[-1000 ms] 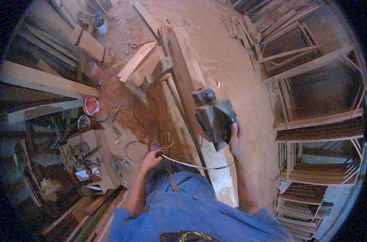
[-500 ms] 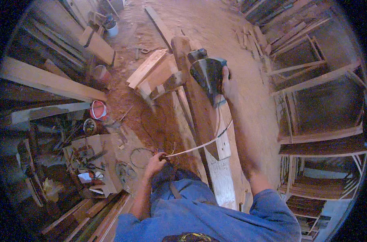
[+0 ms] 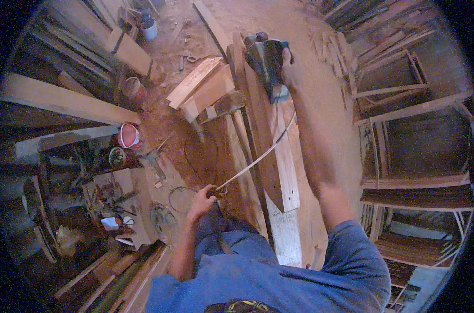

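You work with one power planer (image 3: 267, 61) and one cord (image 3: 257, 159). Your right hand (image 3: 289, 70) grips the planer at the far end of a long plank (image 3: 263, 141) (arm fully stretched). Your left hand (image 3: 203, 199) is closed on the cord, near your lap. A red bucket (image 3: 128, 136) stands on the sawdust floor to your left; its contents are unclear.
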Tool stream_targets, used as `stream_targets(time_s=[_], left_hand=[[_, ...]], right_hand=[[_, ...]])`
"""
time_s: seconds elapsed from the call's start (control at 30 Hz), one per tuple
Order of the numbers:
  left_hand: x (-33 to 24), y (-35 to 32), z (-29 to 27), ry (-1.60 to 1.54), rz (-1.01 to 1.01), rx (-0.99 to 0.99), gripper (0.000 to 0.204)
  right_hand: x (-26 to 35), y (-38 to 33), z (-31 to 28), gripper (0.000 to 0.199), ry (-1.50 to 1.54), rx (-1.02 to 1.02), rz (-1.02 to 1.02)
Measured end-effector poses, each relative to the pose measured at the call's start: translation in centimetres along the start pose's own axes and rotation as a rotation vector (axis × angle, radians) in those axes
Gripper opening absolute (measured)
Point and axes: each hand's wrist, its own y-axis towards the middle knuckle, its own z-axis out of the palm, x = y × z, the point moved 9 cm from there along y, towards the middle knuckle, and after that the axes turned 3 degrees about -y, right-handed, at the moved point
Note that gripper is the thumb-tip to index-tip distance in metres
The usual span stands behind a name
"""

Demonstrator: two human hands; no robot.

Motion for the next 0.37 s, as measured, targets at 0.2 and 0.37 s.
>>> stream_targets(time_s=[0.2, 0.37], left_hand=[[3.3, -1.0, 0.1, -0.039, -0.098, 0.02, 0.041], [5.7, -2.1, 1.6, 0.045, -0.044, 0.091, 0.044]], right_hand=[[-4.8, -9.2, -5.0, 0.059, 0.083, -0.039, -0.081], [-12.9, -22.9, -9.8, 0.059, 0.233, -0.05, -0.019]])
